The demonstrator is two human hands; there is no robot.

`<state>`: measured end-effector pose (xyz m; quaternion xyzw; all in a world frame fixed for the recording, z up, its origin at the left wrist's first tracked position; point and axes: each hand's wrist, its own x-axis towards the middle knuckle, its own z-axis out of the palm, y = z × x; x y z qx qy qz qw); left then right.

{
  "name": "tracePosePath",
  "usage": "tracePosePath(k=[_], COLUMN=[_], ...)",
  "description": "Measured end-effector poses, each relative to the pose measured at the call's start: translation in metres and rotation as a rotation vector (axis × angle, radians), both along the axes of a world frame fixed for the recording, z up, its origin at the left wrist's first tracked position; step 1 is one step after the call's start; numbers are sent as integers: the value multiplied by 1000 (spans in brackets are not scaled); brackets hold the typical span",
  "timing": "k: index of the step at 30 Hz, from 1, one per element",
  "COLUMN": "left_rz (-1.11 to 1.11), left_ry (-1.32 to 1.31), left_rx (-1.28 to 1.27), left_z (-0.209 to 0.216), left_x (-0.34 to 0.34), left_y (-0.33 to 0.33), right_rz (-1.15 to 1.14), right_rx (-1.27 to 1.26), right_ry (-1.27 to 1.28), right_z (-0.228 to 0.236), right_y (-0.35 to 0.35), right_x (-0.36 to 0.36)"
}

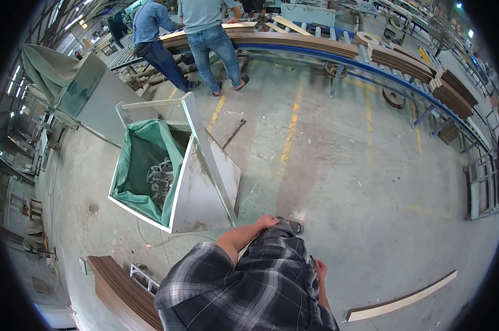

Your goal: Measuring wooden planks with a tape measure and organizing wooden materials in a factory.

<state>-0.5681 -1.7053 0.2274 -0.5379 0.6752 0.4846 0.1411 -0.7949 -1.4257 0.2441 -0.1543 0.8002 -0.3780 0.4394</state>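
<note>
My left hand (pixel 267 222) hangs low in front of my body, beside my trouser leg, with its fingers curled in. Whether anything is inside them is hidden. At my right side, my right hand (pixel 320 270) is closed, and a small thin dark stick-like thing (pixel 312 257) pokes out from it; its kind is too small to make out. Ahead of my left hand stands a white-panelled bin (pixel 197 201) with a wooden handle frame. Its green cloth liner (pixel 136 149) holds a tangle of grey strips (pixel 160 179).
Two people (pixel 205 49) stand at a blue roller conveyor (pixel 337 58) carrying stacks of brown boards (pixel 401 62). A brown board stack (pixel 120 292) lies at lower left, a long narrow board (pixel 404 297) on the floor at lower right. A cable (pixel 161 243) runs near the bin.
</note>
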Motion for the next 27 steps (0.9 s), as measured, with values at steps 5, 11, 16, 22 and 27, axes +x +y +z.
tracePosePath(k=[5,11,16,22,27], left_rz=[-60,-65,-18,31,35], left_ry=[-13,-56,-57,10,55], left_rx=[23,35,31,26,90], left_z=[-8,-2,4,3,5], left_x=[0,-2,-2,3,3], left_y=[0,-1,0,6,4], right_rz=[-46,-40,4,54,-112], right_rx=[30,-18,-60,-12,99], right_ry=[-34,7,-25,64,-53], right_z=[5,15,22,10,1], right_y=[3,0,-2,6,8], right_x=[1,4,2,1,3])
